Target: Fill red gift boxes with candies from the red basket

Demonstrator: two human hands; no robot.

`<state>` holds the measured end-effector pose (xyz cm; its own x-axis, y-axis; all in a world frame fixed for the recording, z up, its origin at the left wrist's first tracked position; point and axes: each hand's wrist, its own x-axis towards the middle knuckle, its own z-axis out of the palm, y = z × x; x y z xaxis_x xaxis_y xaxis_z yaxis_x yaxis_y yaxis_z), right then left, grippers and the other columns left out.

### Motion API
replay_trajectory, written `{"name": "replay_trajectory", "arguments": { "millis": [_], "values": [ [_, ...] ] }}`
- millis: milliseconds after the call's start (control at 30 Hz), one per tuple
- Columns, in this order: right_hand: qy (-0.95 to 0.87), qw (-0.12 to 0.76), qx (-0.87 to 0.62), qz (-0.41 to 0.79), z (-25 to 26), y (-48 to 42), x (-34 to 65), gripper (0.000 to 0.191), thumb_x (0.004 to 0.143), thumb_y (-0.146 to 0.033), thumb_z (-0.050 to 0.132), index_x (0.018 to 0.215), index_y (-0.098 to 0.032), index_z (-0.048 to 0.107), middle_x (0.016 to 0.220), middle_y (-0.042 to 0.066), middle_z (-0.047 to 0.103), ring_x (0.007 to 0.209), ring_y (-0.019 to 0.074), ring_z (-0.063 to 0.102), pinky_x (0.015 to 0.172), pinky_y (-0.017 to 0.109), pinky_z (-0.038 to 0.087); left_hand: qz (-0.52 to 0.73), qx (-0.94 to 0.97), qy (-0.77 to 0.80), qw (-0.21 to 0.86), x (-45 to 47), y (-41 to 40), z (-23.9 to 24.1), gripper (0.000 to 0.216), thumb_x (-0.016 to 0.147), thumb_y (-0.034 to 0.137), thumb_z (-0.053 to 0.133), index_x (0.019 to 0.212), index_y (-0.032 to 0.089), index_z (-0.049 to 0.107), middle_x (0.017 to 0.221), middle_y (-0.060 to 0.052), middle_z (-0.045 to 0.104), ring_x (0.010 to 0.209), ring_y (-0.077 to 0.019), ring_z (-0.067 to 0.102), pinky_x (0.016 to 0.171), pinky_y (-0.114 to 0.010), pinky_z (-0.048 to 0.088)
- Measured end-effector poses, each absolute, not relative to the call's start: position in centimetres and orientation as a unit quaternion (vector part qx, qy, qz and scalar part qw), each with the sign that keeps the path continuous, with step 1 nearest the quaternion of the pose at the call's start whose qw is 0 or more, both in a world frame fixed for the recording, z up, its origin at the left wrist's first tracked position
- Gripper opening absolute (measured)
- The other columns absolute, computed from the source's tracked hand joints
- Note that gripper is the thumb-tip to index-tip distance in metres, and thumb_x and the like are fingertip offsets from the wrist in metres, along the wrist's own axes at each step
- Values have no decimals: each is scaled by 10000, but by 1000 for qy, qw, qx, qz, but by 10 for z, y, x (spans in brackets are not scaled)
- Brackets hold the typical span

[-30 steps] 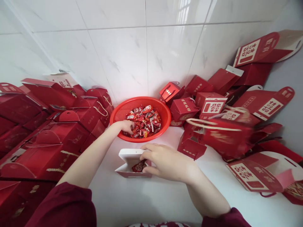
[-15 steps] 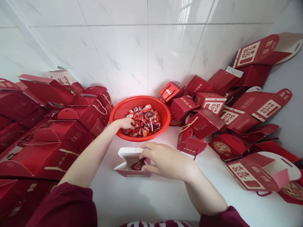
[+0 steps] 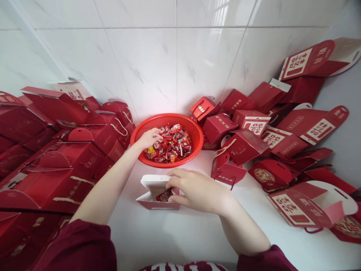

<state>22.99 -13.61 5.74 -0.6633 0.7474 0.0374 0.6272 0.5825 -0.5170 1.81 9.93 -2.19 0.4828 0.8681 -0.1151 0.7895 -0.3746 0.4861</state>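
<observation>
A red perforated plastic basket [image 3: 200, 140] stands against the wall, holding a heap of small red-wrapped candies [image 3: 179, 141]. My left hand [image 3: 151, 137] is over the heap's left side, with fingers loosely stretched onto the candies and nothing visible held. Nearer to me stands a small red paper gift box [image 3: 158, 206], its top open and white inner flaps showing. Fingers of my right hand [image 3: 199, 191] curl over the box's right edge and grip it. Inside lies a dark red packet [image 3: 164, 195] printed with "520", partly covered by those fingers.
Closed red gift boxes with rope handles [image 3: 80, 160] are stacked along the left. More boxes in mixed shapes [image 3: 242, 146] are piled on the right, some with flaps open. A white tiled wall [image 3: 141, 56] rises behind the white tabletop [image 3: 180, 233].
My left hand has moved up and slightly back in the basket, its fingers less sunk into the candies. A yellow packet now shows beneath it. My right hand and the box stay put.
</observation>
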Motion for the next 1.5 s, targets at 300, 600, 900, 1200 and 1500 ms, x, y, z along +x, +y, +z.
{"name": "replay_trajectory", "arguments": {
  "millis": [300, 600, 900, 1200, 1500],
  "values": [
    [-879, 124, -390, 245, 58, -135, 230, 184, 906, -253, 669, 1070, -185, 713, 1120, 91, 656, 984, 258, 653, 810, 353, 496, -147, 775, 589, 177, 21, 99, -28, 488, 350, 273, 896, 798, 196, 720, 744, -87, 742, 929, -337, 698, 859, -344, 509],
    [-878, 113, -396, 246, 59, -135, 230, 198, 911, -254, 668, 1089, -180, 714, 1101, 102, 655, 998, 260, 638, 832, 361, 497, -217, 767, 515, 314, 21, 98, -18, 316, 437, 246, 828, 698, 164, 670, 574, -7, 650, 547, -167, 598, 565, -244, 469],
    [-874, 119, -398, 251, 60, -134, 230, 192, 911, -253, 670, 1088, -195, 715, 1111, 97, 643, 986, 250, 642, 851, 353, 500, 1, 702, 537, 468, 21, 89, -7, 341, 883, 376, 495, 1110, 143, 596, 957, -100, 718, 871, -191, 694, 689, -264, 582],
    [-884, 113, -378, 250, 60, -137, 235, 292, 882, -284, 724, 1148, -175, 674, 1229, 120, 621, 1072, 277, 630, 920, 406, 509, 65, 700, 498, 507, 17, 84, -7, 479, 642, 468, 831, 937, 135, 652, 993, -87, 725, 921, -226, 706, 774, -302, 601],
    [-899, 89, -388, 184, 65, -151, 247, 417, 848, -230, 762, 1233, -185, 611, 1378, 131, 528, 1155, 311, 598, 948, 483, 530, 68, 748, 501, 431, 16, 86, -9, 374, 628, 422, 838, 812, 139, 676, 731, -6, 706, 707, -192, 683, 609, -271, 565]
  ]
}}
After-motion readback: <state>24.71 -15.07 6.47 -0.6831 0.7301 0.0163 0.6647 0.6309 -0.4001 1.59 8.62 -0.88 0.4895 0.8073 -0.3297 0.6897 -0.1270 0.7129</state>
